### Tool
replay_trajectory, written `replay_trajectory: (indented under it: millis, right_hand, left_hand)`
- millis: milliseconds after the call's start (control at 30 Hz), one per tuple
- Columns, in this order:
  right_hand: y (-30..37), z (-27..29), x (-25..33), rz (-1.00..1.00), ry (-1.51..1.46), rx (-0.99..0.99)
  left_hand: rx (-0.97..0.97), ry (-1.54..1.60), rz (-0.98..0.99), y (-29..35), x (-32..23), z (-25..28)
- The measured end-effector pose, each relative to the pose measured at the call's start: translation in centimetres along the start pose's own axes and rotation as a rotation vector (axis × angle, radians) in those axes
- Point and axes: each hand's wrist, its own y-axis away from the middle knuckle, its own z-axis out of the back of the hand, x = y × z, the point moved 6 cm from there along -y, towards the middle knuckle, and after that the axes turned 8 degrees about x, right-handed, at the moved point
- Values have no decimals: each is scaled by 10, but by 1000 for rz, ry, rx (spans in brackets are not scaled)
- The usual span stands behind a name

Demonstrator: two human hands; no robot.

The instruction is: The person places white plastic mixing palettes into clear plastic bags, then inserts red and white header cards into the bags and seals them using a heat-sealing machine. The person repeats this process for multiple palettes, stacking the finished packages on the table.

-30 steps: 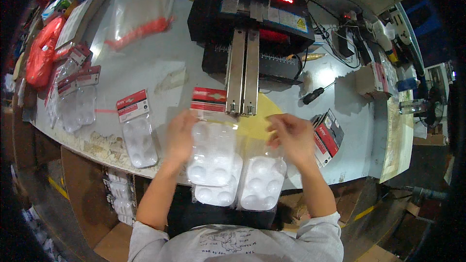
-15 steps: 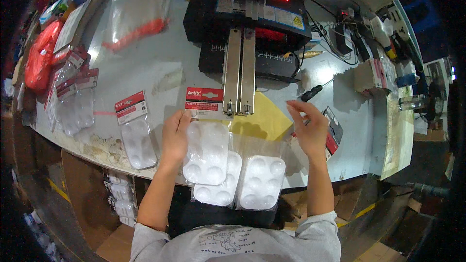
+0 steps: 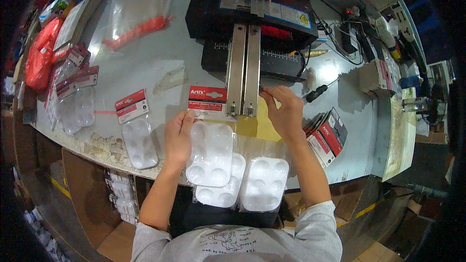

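At centre, my left hand [image 3: 178, 138] pinches the red-carded packet [image 3: 210, 143], probably steadying it beside the metal bars [image 3: 237, 70]; whether my bunched right hand [image 3: 286, 109] grips anything, I cannot tell.

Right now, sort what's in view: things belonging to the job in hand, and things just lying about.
Apparently in use:
- bagged white palette with red header card, at the left hand
- black machine with metal bars, beside the right hand

Seemingly lying about:
- screwdriver
- orange-red bag
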Motion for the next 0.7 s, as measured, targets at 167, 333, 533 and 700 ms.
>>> replay_trajectory:
  millis: [167, 333, 533, 700]
  right_hand:
    - [3, 10, 4, -30, 94, 98]
    - [48, 109, -4, -237, 439, -51]
    - [112, 134, -67, -446, 401, 179]
    - [115, 131, -86, -596, -83, 59]
  left_hand:
    - [-20, -59, -1, 2, -2, 0]
    - [-14, -184, 16, 1, 17, 16]
    - [-369, -569, -10, 7, 14, 120]
    - [-100, -670, -254, 39, -1, 59]
